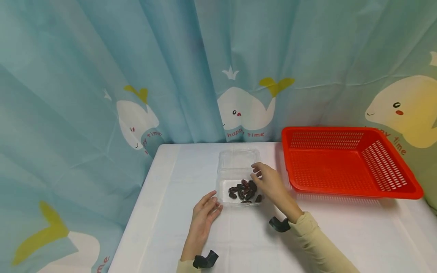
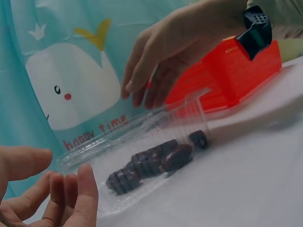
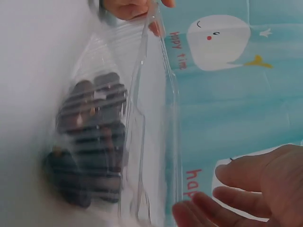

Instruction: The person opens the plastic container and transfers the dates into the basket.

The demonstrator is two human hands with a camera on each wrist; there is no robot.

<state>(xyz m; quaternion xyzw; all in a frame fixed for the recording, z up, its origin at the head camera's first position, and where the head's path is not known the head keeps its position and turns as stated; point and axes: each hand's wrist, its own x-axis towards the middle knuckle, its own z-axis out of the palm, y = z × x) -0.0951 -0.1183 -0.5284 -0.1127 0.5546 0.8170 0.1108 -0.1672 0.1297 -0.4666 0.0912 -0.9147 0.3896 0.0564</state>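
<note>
A clear plastic clamshell box (image 1: 223, 186) sits on the white table with its lid (image 1: 238, 158) folded back. Several shiny dark brown dates (image 1: 241, 187) lie inside, mostly toward the middle and right. My left hand (image 1: 203, 217) is at the box's near left corner, fingertips right at the wall and nothing gripped. Over the right side, my right hand (image 1: 271, 185) hangs with loosely bent fingers and nothing between them. In the right wrist view, its fingertips (image 3: 203, 203) are close to the box's rim.
A red perforated plastic basket (image 1: 327, 170) stands on the table to the right of the box. Behind the table hangs a light blue curtain (image 1: 177, 76) printed with whales. The white table (image 1: 164, 212) ends at a left edge beside the curtain.
</note>
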